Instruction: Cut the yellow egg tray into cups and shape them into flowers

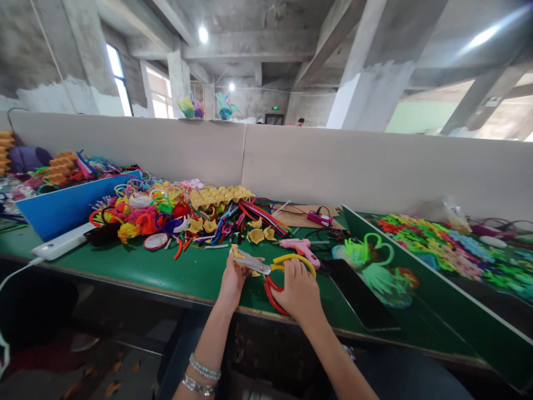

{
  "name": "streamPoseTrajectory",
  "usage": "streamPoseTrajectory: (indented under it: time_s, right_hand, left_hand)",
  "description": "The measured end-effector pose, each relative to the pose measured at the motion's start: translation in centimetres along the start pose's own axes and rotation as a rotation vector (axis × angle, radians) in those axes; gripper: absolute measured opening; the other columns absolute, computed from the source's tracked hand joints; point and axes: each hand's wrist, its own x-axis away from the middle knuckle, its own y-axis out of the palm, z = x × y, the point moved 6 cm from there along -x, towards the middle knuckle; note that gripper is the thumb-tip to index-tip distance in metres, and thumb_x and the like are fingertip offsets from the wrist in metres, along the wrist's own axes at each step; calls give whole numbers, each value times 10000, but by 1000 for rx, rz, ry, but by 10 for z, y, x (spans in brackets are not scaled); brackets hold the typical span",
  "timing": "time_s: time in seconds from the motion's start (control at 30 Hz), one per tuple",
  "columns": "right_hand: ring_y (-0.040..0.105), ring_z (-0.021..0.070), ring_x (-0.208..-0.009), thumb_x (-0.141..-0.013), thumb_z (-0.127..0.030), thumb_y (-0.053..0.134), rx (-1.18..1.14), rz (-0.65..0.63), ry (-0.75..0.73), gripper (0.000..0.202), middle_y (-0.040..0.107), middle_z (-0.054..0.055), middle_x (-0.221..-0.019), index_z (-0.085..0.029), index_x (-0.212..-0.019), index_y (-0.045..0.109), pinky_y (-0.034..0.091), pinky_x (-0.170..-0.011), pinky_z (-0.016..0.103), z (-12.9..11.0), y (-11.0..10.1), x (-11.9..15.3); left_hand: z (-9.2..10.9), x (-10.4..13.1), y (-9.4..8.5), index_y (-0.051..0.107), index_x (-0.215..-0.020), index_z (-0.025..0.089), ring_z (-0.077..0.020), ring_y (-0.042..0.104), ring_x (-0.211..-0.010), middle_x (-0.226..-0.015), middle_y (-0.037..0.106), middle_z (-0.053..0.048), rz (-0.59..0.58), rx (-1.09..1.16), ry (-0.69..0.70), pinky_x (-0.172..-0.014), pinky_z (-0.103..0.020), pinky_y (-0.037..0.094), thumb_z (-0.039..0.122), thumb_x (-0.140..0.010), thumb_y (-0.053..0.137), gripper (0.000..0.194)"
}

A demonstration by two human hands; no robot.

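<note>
My right hand (300,289) is wrapped round the handles of a pair of scissors (260,265), one loop yellow and one red. The blades point left and lie against my left hand (233,276), which is closed on a small yellow egg carton piece (236,251). Its outline is partly covered by my fingers and the blades. Just beyond my hands, several cut yellow egg carton cups (255,235) lie on the green table. A pink glue gun (300,249) rests right behind the scissors.
A heap of coloured pipe cleaners (145,214) and a yellow egg carton (220,195) fill the left back. At right lie a black tablet (360,294), a green pipe-cleaner figure (380,273) and a low divider (420,289). A white power strip (62,243) lies left.
</note>
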Motion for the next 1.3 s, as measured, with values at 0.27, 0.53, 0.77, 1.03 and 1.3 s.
streamPoseTrajectory:
  time_s: [0.27,0.53,0.77,1.03,1.3]
  right_hand:
    - [470,265,-837,-732,-451,493,42,101,-18,413,530,139,-916,-123,-984,498,352,-696,362,0,-5,1]
    - [448,274,-846,-712,-432,515,54,169,-23,433,505,154,-960,-110,-1002,490,346,-740,397,-2,-11,1]
    - [439,292,-879,-697,-390,536,14,139,16,431,490,168,-992,-101,-1013,487,344,-744,404,3,-6,2]
    - [466,257,-845,-712,-407,533,37,69,33,398,519,131,-958,-126,-993,516,350,-698,350,5,-2,-1]
    - [522,206,-781,-729,-410,538,34,-27,43,299,596,60,-889,-187,-926,561,343,-623,288,-2,-10,-4]
  left_hand:
    - [-3,-1,-1,540,-893,159,-179,639,-667,-691,669,-64,29,4,-41,-665,-269,416,488,-824,359,382]
    - [-3,0,0,540,-953,125,-158,634,-596,-596,649,-56,66,1,-72,-647,-257,440,460,-881,206,478]
    - [-3,3,1,474,-1159,97,-159,638,-599,-639,663,-71,83,0,-73,-714,-283,462,433,-885,218,503]
    - [-6,0,-1,483,-1154,49,-165,643,-600,-654,673,-98,71,-63,-48,-722,-288,464,416,-890,231,517]
    - [-6,-1,-1,519,-1139,83,-192,655,-719,-790,688,-131,27,-70,-24,-755,-295,451,539,-820,332,587]
